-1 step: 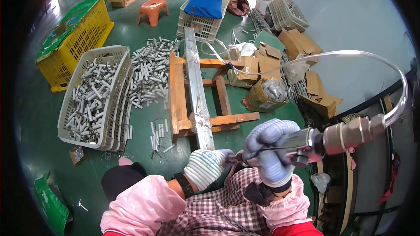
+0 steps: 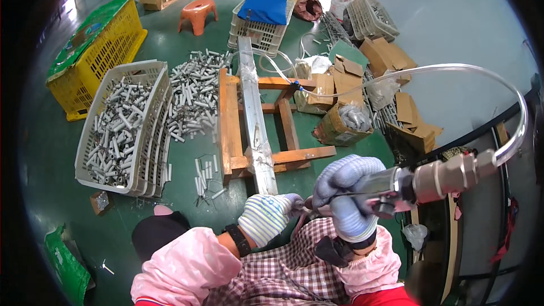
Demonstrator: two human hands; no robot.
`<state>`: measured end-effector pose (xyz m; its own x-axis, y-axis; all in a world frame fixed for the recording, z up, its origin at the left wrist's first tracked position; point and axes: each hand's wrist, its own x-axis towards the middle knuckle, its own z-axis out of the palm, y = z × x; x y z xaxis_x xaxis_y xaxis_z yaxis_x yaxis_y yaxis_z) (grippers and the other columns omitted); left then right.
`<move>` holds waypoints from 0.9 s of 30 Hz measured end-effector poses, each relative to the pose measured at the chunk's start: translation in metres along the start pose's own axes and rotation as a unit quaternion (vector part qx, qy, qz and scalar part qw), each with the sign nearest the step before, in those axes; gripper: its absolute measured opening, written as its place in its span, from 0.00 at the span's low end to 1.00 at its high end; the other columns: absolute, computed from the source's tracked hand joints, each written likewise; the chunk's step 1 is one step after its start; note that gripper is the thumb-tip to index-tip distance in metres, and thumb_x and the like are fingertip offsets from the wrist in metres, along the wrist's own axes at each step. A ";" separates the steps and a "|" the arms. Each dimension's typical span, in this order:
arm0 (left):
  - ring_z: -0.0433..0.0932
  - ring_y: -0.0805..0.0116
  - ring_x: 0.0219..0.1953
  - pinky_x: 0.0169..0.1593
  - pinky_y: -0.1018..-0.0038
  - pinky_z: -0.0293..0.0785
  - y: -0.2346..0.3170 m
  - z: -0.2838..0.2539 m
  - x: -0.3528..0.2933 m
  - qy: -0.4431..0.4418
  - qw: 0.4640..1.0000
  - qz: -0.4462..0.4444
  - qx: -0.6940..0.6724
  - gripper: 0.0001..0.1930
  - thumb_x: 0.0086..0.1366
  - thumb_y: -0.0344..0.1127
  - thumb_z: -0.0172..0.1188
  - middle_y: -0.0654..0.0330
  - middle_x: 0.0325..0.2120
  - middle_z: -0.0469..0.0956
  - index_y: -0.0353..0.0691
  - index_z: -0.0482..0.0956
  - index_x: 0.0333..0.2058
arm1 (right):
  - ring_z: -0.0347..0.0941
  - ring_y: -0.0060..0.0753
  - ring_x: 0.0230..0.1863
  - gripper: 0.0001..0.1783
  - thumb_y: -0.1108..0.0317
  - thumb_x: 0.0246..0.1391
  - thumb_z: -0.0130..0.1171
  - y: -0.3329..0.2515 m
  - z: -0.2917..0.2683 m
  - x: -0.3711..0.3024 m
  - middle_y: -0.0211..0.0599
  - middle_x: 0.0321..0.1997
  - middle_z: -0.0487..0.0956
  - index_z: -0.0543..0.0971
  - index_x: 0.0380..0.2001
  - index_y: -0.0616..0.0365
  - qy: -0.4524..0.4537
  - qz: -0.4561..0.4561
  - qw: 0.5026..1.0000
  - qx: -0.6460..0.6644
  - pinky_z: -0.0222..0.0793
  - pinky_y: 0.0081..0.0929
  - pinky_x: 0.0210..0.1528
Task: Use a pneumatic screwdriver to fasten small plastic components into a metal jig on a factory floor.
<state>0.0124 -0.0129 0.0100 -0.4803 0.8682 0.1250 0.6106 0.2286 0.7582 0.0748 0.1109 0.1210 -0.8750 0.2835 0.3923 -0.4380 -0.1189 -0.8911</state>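
My right hand (image 2: 350,195), in a blue-grey knit glove, is wrapped around a metal air tool (image 2: 391,188) held level in front of my lap. A clear hose (image 2: 453,69) runs from the brass-coloured fitting at its right end. Beside the tool's left end, my left hand (image 2: 266,219), in a striped glove, has its fingers pinched together. What they grip is small, dark and mostly hidden by the glove. Just beyond the left hand lies the near end of a long metal bar (image 2: 258,141), resting across a wooden frame (image 2: 228,136) and wrapped in places with clear tape.
Left of the frame, a pile of white cylindrical parts (image 2: 195,88) lies on the green floor beside stacked white crates (image 2: 150,153) full of them. Farther back are a yellow crate (image 2: 110,51), an orange stool (image 2: 198,16) and a blue-topped crate (image 2: 258,33). Cardboard boxes (image 2: 345,130) crowd the right.
The air tool and my right hand have shifted very slightly to the left. My left hand stays in place.
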 end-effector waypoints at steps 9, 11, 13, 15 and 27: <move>0.78 0.53 0.28 0.30 0.64 0.73 -0.010 0.013 0.000 0.021 1.000 0.002 -0.005 0.10 0.61 0.40 0.52 0.53 0.25 0.78 0.44 0.76 0.37 | 0.75 0.30 0.37 0.18 0.79 0.46 0.60 -0.004 -0.013 -0.006 0.43 0.39 0.75 0.69 0.42 0.59 -0.012 0.002 0.999 0.033 0.75 0.29 0.41; 0.78 0.53 0.27 0.30 0.63 0.73 -0.011 0.016 0.000 0.021 1.000 0.003 0.009 0.10 0.61 0.40 0.52 0.53 0.25 0.78 0.44 0.76 0.37 | 0.75 0.31 0.38 0.19 0.78 0.45 0.62 -0.004 -0.014 -0.006 0.44 0.41 0.75 0.69 0.42 0.59 -0.014 -0.002 0.999 0.039 0.75 0.29 0.41; 0.78 0.53 0.28 0.30 0.63 0.73 -0.010 0.015 0.000 0.028 0.999 0.010 0.014 0.10 0.61 0.40 0.51 0.53 0.24 0.78 0.44 0.76 0.37 | 0.75 0.30 0.32 0.22 0.71 0.43 0.67 -0.004 -0.006 -0.006 0.43 0.37 0.74 0.69 0.41 0.58 0.035 0.005 0.999 0.024 0.75 0.27 0.35; 0.78 0.54 0.28 0.30 0.63 0.73 -0.005 0.010 0.001 0.023 1.000 0.005 0.012 0.10 0.61 0.40 0.51 0.53 0.24 0.78 0.44 0.76 0.37 | 0.74 0.29 0.26 0.26 0.65 0.40 0.72 -0.004 -0.004 -0.006 0.43 0.33 0.73 0.69 0.40 0.58 0.085 0.011 0.996 0.008 0.75 0.25 0.29; 0.78 0.54 0.26 0.29 0.64 0.73 0.001 0.004 0.001 0.020 0.999 0.013 0.043 0.12 0.62 0.44 0.52 0.53 0.25 0.78 0.44 0.77 0.37 | 0.75 0.27 0.34 0.18 0.83 0.43 0.57 -0.005 -0.008 -0.003 0.38 0.32 0.76 0.68 0.39 0.60 -0.021 0.031 0.999 0.005 0.75 0.28 0.38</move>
<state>0.0151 -0.0102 0.0085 -0.4885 0.8557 0.1706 0.6738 0.2457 0.6968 0.0810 0.1182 0.1224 -0.9080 0.2357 0.3465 -0.3853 -0.1443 -0.9115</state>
